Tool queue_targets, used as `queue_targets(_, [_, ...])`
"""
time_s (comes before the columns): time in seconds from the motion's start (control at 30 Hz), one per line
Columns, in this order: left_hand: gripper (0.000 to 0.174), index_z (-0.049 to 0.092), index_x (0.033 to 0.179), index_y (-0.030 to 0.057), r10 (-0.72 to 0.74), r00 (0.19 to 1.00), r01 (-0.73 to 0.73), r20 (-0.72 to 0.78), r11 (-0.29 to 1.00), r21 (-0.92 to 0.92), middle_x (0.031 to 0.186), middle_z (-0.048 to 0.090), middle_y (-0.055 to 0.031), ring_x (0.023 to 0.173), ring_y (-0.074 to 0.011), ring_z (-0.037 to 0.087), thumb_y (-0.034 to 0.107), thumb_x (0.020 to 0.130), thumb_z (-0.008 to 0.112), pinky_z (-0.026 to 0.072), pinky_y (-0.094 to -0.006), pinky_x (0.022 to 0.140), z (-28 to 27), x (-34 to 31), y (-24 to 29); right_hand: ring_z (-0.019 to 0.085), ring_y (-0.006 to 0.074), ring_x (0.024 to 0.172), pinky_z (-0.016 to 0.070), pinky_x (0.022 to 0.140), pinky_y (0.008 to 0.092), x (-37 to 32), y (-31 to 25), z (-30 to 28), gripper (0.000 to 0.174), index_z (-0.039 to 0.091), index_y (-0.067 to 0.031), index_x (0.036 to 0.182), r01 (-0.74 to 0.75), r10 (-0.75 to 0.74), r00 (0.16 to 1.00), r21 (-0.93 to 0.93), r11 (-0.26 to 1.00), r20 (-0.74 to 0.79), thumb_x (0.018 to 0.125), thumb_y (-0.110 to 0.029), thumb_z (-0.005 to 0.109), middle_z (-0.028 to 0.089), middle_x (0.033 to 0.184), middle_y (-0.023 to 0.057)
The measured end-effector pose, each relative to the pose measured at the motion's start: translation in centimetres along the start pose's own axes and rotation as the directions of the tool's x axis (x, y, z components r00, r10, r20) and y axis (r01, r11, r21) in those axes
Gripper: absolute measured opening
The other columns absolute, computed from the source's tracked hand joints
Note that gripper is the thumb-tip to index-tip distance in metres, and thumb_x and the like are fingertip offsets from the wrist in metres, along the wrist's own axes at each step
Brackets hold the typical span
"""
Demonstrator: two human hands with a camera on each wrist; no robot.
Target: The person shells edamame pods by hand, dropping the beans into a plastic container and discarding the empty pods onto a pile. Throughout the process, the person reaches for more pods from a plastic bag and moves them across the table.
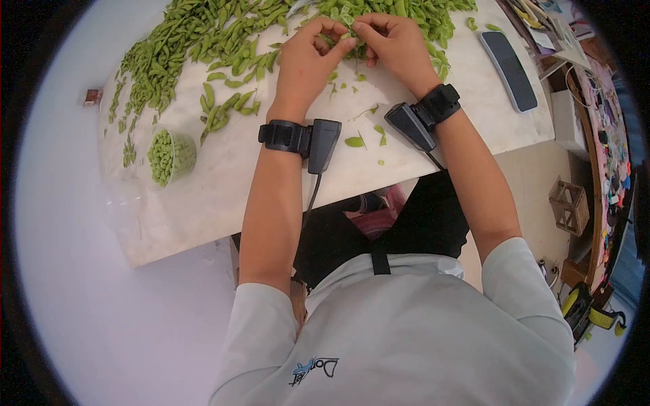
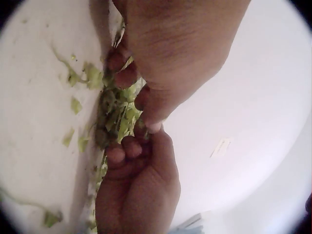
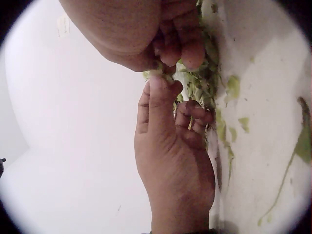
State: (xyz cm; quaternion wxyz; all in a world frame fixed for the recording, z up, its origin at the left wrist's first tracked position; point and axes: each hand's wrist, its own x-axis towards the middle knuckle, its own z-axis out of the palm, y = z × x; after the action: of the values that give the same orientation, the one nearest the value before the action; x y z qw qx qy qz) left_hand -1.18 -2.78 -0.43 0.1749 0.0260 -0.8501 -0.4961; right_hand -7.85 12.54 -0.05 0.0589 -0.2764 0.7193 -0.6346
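Observation:
My left hand [image 1: 306,64] and right hand [image 1: 399,54] meet fingertip to fingertip above the far part of the table. Between them they pinch a green soybean pod [image 1: 348,32], mostly covered by the fingers. In the right wrist view, the left hand's thumb [image 3: 157,92] presses against the pod, close to the right hand's curled fingers [image 3: 192,51]. Just behind the hands lies a heap of opened pod shells [image 1: 426,17]. A large pile of whole pods [image 1: 217,34] spreads to the left.
A clear plastic cup [image 1: 185,159] of shelled green beans [image 1: 161,159] stands at the table's left. A phone [image 1: 509,71] lies near the right edge. Leaf scraps [image 1: 355,142] dot the pale tabletop [image 1: 237,179] before the hands. A wooden crate [image 1: 569,206] sits on the floor, right.

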Motion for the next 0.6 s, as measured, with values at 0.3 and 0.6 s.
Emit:
queue_targets(0.3, [0.019,0.063,0.096,0.0017,0.042,0.987,-0.091,-0.154,0.942,-0.322,0.082,0.063,-0.0018,0.068,-0.0058,0.053,0.014,0.083,0.070,0.0438,-0.0194,0.061,0.0,0.4,0.7,0.057,0.0098,0.047,0.0467,0.047,0.0246,0.2,-0.2,0.0,0.026,0.066,0.0013,0.093,-0.026,0.026,0.999,0.036,0.999,-0.019,0.089,-0.024,0.057,0.059,0.057,0.0033])
queue_targets(0.6, [0.017,0.062,0.096,0.0007,-0.056,0.887,-0.020,-0.457,0.987,-0.159,0.084,0.065,-0.0038,0.071,-0.0069,0.058,0.003,0.080,0.069,0.0461,-0.0195,0.062,-8.0,-6.2,4.9,0.051,0.0071,0.047,0.0449,0.045,0.0237,0.0,-0.8,0.0,0.024,0.065,0.0032,0.095,-0.079,0.086,0.996,0.155,0.985,-0.038,0.089,-0.019,0.059,0.056,0.061,0.0009])
